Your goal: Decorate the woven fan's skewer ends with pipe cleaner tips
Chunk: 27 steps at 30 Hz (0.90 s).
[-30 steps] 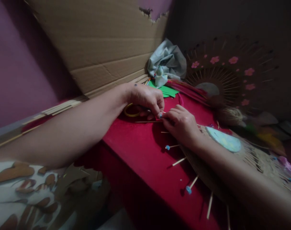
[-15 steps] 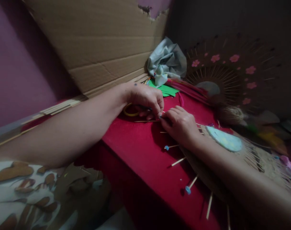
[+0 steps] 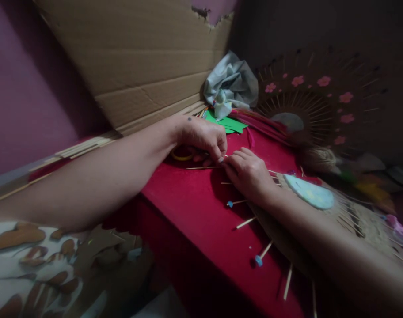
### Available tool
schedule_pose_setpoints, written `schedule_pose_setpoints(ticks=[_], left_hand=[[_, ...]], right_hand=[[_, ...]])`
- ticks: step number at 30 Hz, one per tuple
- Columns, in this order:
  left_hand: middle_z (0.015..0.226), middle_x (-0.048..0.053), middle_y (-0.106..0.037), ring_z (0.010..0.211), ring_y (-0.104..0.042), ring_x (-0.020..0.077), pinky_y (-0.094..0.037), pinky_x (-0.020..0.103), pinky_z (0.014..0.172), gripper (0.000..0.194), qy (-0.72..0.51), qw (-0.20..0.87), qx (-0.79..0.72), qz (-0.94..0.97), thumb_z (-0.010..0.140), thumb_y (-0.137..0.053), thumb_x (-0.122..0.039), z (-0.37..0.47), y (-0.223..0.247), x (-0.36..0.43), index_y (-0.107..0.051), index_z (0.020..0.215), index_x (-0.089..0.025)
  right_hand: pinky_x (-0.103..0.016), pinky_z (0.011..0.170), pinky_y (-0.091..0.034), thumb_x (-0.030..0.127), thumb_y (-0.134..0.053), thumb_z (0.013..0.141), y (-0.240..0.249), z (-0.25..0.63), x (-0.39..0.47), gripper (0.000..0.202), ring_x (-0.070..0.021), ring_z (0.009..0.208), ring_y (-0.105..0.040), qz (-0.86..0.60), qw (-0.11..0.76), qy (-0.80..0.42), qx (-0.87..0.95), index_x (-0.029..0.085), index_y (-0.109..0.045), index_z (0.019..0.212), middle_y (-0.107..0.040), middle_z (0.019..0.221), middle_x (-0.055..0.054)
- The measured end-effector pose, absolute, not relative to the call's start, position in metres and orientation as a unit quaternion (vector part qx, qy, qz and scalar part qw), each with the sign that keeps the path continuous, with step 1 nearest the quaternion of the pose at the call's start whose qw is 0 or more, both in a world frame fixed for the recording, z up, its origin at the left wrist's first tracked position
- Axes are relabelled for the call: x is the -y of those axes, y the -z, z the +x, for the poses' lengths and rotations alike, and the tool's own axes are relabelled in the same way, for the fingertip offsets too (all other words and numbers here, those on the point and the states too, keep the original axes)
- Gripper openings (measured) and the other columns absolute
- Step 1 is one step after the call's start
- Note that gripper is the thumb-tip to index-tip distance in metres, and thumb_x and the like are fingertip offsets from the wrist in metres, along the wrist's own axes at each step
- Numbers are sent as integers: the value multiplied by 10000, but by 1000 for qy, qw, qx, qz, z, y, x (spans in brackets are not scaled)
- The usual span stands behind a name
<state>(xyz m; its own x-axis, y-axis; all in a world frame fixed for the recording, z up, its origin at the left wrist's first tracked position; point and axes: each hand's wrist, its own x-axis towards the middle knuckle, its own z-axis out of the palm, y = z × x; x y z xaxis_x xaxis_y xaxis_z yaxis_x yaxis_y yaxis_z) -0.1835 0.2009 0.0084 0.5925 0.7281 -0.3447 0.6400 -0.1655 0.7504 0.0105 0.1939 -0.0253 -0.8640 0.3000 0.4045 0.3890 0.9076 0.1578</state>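
Observation:
My left hand [image 3: 206,139] is closed in a pinch over the red tabletop, its fingertips meeting those of my right hand [image 3: 249,170]. What the two pinch between them is too small and dark to name. Beneath my right forearm lies a fan-like piece [image 3: 277,229] with thin sticks jutting from its edge. Blue beads or knobs, such as one near the front [image 3: 258,260], sit on some stick ends. A pale blue half-round patch [image 3: 309,191] is at its middle. One thin stick [image 3: 201,168] points left below my left hand, and yellow scissor handles [image 3: 181,155] show beside it.
Green sheets [image 3: 233,125], red strips [image 3: 261,123] and a crumpled grey cloth [image 3: 234,81] lie at the back. A cardboard panel [image 3: 138,57] stands behind the red table [image 3: 188,212]. To the right are a twine ball [image 3: 321,158] and a fan with pink flowers [image 3: 297,81].
The fan-like piece under my right arm has shifted very slightly left. Both hands stay together at nearly the same spot, with small finger movements.

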Motion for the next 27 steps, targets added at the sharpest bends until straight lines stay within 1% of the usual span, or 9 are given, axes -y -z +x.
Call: schedule_pose_setpoints(ticks=[4, 7, 10, 14, 16, 19, 23, 25, 27], left_hand=[[502, 9, -583, 406, -472, 89, -280, 221, 451, 137, -59, 476, -445, 756, 745, -563, -180, -182, -8, -199, -633, 639, -127], [517, 12, -581, 425, -495, 95, -304, 226, 475, 118, -60, 471, -451, 756, 739, -575, -175, -182, -7, -201, -646, 676, -105], [570, 23, -600, 458, -522, 102, -337, 233, 501, 158, -77, 457, -449, 764, 753, -594, -211, -186, -8, -202, -666, 771, -71], [541, 18, -576, 424, -501, 94, -326, 218, 448, 255, -86, 454, -427, 778, 818, -550, -324, -193, -16, -196, -670, 828, -99], [529, 17, -569, 415, -487, 89, -329, 219, 439, 234, -98, 443, -444, 772, 814, -550, -319, -192, -22, -190, -669, 813, -118], [550, 29, -581, 432, -486, 92, -341, 229, 454, 216, -128, 430, -493, 746, 784, -581, -318, -187, -26, -182, -656, 735, -121], [495, 31, -530, 443, -490, 103, -348, 229, 475, 397, -144, 388, -512, 753, 837, -510, -435, -181, -23, -181, -638, 658, -105], [480, 23, -522, 432, -489, 105, -341, 226, 472, 373, -140, 370, -512, 763, 828, -528, -428, -181, -20, -183, -629, 663, -109], [482, 19, -536, 424, -490, 106, -333, 228, 468, 283, -141, 362, -520, 760, 793, -578, -371, -181, -17, -185, -629, 679, -117]], right_hand=[[-294, 642, -435, 157, -428, 898, 26, 11, -194, 260, -182, 676, -508, -167, 181, 128, 961, 99, -649, 773, -629, 694, -93], [-294, 653, -434, 148, -433, 887, 26, 11, -198, 249, -177, 666, -507, -160, 194, 116, 961, 108, -635, 748, -625, 688, -90], [-280, 648, -427, 160, -465, 874, 24, 11, -203, 219, -163, 661, -515, -168, 225, 80, 956, 136, -617, 718, -614, 680, -74], [-255, 616, -405, 158, -524, 847, 20, 11, -208, 170, -137, 638, -514, -186, 259, 25, 948, 160, -594, 692, -599, 672, -44], [-249, 603, -392, 148, -534, 836, 19, 11, -209, 168, -127, 622, -496, -190, 266, 9, 945, 162, -580, 675, -584, 660, -35], [-245, 586, -372, 147, -539, 828, 18, 11, -210, 171, -119, 608, -466, -198, 273, -1, 941, 168, -570, 662, -561, 645, -23], [-252, 607, -375, 149, -524, 837, 20, 11, -210, 164, -123, 634, -470, -207, 278, -5, 938, 165, -585, 686, -562, 664, -25], [-254, 610, -373, 145, -526, 835, 20, 11, -210, 165, -123, 633, -466, -211, 272, -2, 939, 161, -585, 682, -555, 656, -25], [-252, 603, -367, 147, -535, 830, 20, 11, -211, 164, -121, 626, -462, -217, 267, -3, 939, 158, -580, 672, -550, 652, -26]])
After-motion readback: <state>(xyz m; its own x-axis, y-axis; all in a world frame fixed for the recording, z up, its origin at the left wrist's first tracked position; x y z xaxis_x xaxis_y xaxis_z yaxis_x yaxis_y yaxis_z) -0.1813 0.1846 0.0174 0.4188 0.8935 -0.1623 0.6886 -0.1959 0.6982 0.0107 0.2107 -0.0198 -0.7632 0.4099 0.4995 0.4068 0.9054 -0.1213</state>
